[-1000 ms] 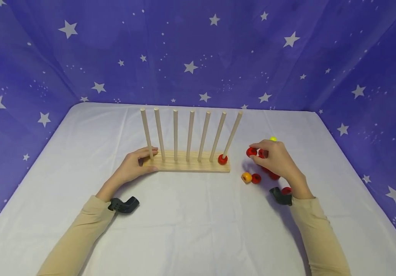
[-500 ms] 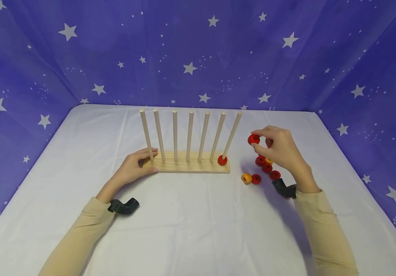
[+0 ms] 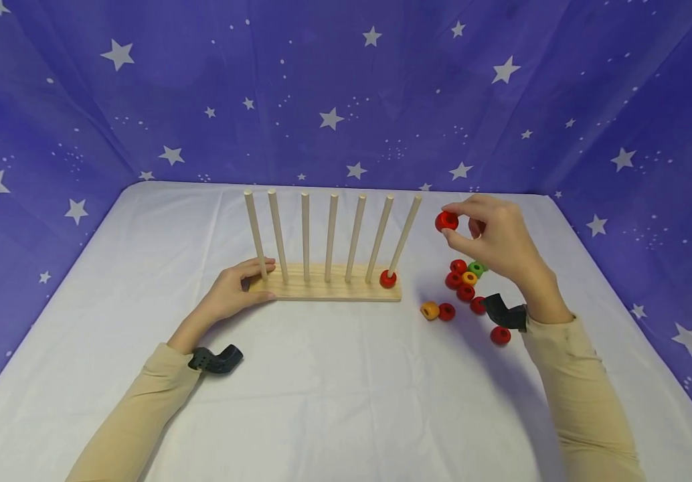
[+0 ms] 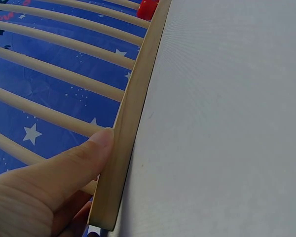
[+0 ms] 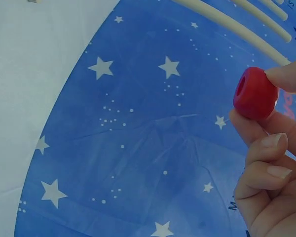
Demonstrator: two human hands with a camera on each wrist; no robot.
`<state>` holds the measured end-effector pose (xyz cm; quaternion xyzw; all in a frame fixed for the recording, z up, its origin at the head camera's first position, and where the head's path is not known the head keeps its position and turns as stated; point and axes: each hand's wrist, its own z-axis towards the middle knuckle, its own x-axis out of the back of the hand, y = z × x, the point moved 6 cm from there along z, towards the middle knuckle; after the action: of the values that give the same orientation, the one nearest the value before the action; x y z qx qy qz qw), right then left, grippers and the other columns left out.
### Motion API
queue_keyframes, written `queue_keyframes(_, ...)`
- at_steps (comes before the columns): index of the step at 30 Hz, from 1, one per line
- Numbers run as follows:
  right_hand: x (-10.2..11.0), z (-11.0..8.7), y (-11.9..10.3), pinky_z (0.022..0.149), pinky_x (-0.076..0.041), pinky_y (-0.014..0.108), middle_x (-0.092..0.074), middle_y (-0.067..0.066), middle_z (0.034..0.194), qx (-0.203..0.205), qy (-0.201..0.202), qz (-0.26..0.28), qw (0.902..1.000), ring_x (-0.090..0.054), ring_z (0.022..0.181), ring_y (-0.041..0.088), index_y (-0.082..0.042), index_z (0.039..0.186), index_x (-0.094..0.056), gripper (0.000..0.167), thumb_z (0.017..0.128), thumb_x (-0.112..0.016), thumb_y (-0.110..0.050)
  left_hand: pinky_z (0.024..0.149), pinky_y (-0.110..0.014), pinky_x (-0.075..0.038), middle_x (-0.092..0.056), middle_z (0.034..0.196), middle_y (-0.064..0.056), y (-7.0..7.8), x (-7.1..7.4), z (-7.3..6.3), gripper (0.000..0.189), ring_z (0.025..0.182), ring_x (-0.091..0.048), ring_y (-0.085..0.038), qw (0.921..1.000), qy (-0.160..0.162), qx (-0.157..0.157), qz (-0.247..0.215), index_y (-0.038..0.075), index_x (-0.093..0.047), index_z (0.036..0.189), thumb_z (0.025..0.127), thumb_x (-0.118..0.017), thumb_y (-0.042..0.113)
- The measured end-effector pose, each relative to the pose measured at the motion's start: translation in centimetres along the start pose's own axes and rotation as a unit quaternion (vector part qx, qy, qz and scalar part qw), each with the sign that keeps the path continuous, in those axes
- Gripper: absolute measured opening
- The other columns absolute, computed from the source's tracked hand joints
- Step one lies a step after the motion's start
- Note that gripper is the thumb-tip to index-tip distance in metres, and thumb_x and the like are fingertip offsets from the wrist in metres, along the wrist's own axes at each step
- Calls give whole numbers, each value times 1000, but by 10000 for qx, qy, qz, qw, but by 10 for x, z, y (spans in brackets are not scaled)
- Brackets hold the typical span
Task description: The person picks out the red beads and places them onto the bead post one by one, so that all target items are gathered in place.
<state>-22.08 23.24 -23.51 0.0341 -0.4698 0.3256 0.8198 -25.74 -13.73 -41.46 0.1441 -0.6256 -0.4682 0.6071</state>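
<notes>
one red bead [image 3: 446,221] raised higher in right grip [image 3: 496,235], green bead [image 3: 475,269] uncovered

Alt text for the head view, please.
The right hand pinches a red bead to the right of a wooden seven-peg rack, whose left end the left hand grips. A second red bead sits at the foot of the rightmost peg; loose beads lie on the white cloth.

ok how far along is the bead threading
Early, it seems. Done: one red bead sits at the foot of the rightmost peg. In hand: the right hand pinches another red bead in the air; the left hand grips the wooden base. Probably left: that bead and the loose beads on the cloth; the other six pegs are bare.
</notes>
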Motion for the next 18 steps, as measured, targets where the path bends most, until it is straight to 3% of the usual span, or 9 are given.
queue_keyframes(10,13,9,-9,50,-27,13,-57,7,70,183,556,264,9979,-36,57,6,0,97,-72,25,72,-71,-4,112,-48,-33,-54,136,-17,1,-1,0,56,132,-43,-36,10000,-8,17,70,0,-58,125,75,-78,17)
queue_keyframes(18,15,19,-18,51,-29,13,-60,11,75,314,677,414,9964,-37,57,6,2,101,-71,26,76,-71,-4,112,-45,-33,-54,135,-15,1,0,0,56,133,-44,-34,10000,-12,27,17,0,-58,125,75,-78,17)
